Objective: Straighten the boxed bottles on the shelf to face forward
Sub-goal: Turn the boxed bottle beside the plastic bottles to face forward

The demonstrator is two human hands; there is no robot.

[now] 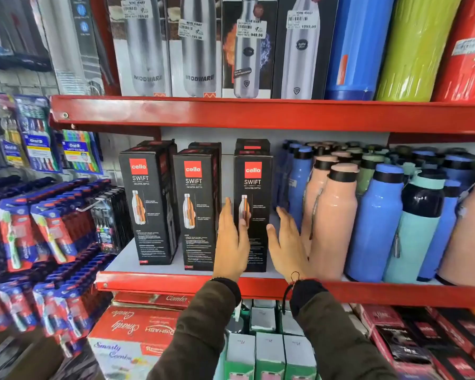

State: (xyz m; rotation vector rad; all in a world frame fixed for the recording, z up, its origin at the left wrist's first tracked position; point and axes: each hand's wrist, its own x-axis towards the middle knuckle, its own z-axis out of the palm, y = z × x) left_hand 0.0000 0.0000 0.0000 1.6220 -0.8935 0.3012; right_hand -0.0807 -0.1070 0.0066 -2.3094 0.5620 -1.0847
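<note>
Three black "cello SWIFT" bottle boxes stand in a row on the middle shelf [154, 279]. The left box [148, 201] is turned a little, showing its right side. The middle box [196, 207] is also slightly angled. The right box [254, 187] faces forward. My left hand [231, 242] lies flat against the right box's left side, thumb on its front. My right hand [287, 242] is spread open just off the box's right side, fingers apart, holding nothing. More black boxes stand behind the front row.
Loose pink, blue and teal bottles [337, 223] crowd the shelf right of the boxes, close to my right hand. Toothbrush packs [47, 231] hang at left. Boxed steel bottles [198, 50] fill the upper shelf; red and green cartons [132, 333] sit below.
</note>
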